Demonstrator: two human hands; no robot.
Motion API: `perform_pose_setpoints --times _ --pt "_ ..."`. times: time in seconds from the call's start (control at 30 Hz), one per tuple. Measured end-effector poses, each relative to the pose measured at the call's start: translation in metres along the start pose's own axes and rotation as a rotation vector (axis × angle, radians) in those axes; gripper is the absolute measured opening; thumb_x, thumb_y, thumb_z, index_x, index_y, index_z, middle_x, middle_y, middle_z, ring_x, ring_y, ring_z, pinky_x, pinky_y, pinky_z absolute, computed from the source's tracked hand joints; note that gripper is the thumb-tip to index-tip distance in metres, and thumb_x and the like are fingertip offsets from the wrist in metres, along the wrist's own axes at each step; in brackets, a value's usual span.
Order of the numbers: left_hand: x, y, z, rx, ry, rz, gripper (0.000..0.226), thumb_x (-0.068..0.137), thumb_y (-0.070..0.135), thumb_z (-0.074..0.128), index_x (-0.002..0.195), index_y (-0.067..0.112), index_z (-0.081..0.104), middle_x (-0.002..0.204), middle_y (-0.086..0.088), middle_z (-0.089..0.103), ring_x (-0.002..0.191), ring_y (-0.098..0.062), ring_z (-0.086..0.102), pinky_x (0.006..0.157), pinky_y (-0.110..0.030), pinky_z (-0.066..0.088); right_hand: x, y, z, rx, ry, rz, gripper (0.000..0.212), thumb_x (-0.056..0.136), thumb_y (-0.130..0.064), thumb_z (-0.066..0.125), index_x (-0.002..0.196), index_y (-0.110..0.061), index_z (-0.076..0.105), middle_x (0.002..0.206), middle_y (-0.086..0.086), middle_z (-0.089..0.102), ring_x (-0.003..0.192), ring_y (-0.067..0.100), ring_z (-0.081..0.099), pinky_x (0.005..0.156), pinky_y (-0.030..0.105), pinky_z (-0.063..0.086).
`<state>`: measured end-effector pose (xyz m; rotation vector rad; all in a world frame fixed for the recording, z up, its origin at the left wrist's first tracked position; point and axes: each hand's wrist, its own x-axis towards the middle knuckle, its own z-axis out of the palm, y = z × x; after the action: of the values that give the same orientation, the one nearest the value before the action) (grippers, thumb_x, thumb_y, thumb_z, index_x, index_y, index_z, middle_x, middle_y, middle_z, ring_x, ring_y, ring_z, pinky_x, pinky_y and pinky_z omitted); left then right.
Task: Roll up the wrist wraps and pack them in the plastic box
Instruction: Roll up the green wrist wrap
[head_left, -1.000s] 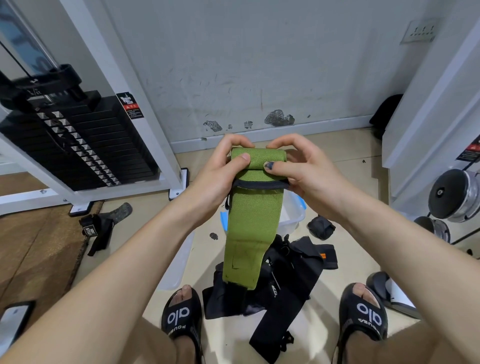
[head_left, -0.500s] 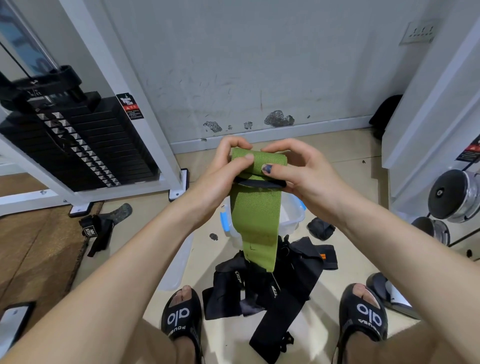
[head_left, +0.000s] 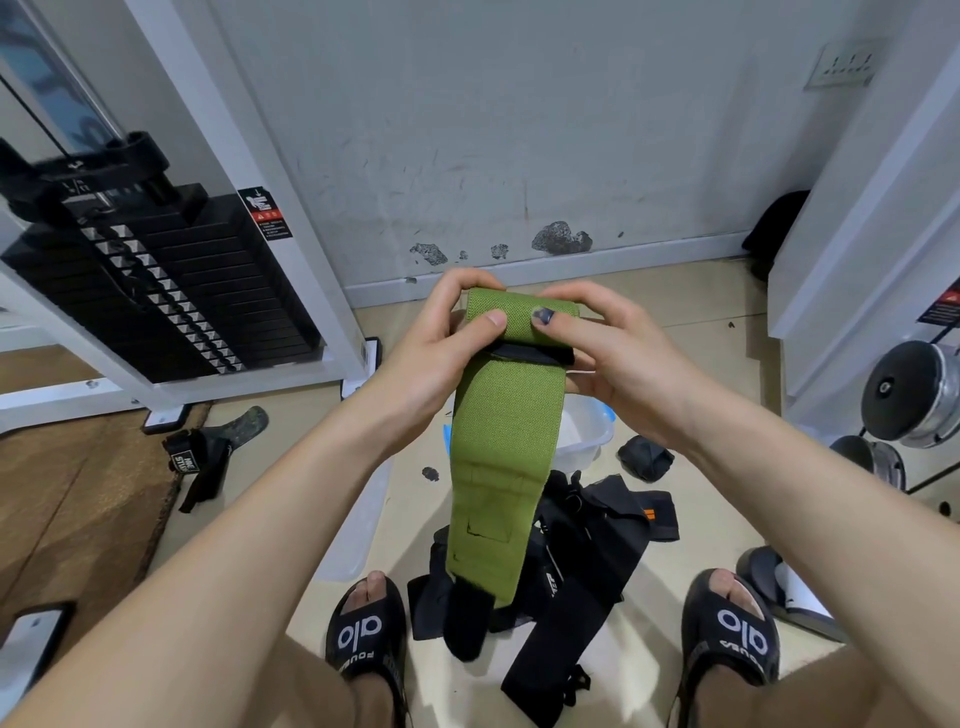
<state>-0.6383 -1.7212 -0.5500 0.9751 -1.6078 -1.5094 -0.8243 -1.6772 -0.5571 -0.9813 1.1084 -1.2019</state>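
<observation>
Head view: your left hand and right hand pinch the green wrist wrap roll; keep edges aligned, tension even.

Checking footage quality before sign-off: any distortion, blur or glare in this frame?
Head view: wide-angle bend bows the rack posts at the edges; hands and green wrap are sharp; light is soft and even, glare only on the chrome dumbbell.
</observation>
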Motion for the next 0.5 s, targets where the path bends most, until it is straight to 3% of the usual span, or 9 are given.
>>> perform_pose_setpoints --times 0.1,0.2,0.3,0.37,0.5 --pt "-0.001 -0.002 -0.001 0.05 0.01 -0.015 0.019 0.103 0.029 0.061 0.121 0.035 0.057 0.102 -0.014 0.059 0.085 -0.015 0.063 0.072 -0.028 0.051 0.0 0.0 0.0 -0.009 0.028 -0.055 0.025 0.097 -0.01 0.067 0.122 -0.005 0.064 0.104 0.014 0.073 0.087 0.022 0.072 0.078 0.036 0.062" --pt "-0.003 -0.005 -0.001 0.252 0.148 -0.022 0.033 0.098 0.041 0.067 0.124 0.034 0.048 0.102 0.0 0.054 0.078 0.004 0.06 0.074 -0.018 0.048 0.001 0.002 -0.001 -0.016 0.066 -0.088 0.025 0.095 -0.006 0.069 0.12 -0.004 0.064 0.104 0.015 0.074 0.087 0.022 0.073 0.078 0.039 0.062" --pt "-0.007 -0.007 -0.003 0.595 0.324 0.048 0.04 0.084 0.06 0.069 0.1 0.033 0.044 0.096 0.005 0.051 0.081 -0.011 0.054 0.076 -0.031 0.046 0.001 0.002 -0.001 -0.021 0.112 -0.115 0.026 0.095 -0.005 0.07 0.12 -0.003 0.063 0.101 0.013 0.074 0.085 0.022 0.073 0.072 0.036 0.062" --pt "-0.01 -0.005 -0.002 0.706 0.363 0.069 0.038 0.089 0.053 0.07 0.092 0.022 0.048 0.082 0.006 0.052 0.075 -0.013 0.05 0.07 -0.032 0.041 0.002 0.002 -0.001 -0.029 0.135 -0.132 0.025 0.095 -0.006 0.069 0.119 -0.003 0.063 0.099 0.012 0.074 0.085 0.022 0.073 0.073 0.037 0.063" --pt "-0.012 -0.003 0.004 0.615 0.341 0.064 0.033 0.094 0.041 0.07 0.083 0.014 0.056 0.07 0.008 0.053 0.061 -0.004 0.044 0.058 -0.018 0.037 0.002 0.001 0.002 -0.044 0.142 -0.162 0.019 0.095 -0.006 0.07 0.114 -0.008 0.064 0.095 0.007 0.073 0.083 0.019 0.071 0.074 0.039 0.063"
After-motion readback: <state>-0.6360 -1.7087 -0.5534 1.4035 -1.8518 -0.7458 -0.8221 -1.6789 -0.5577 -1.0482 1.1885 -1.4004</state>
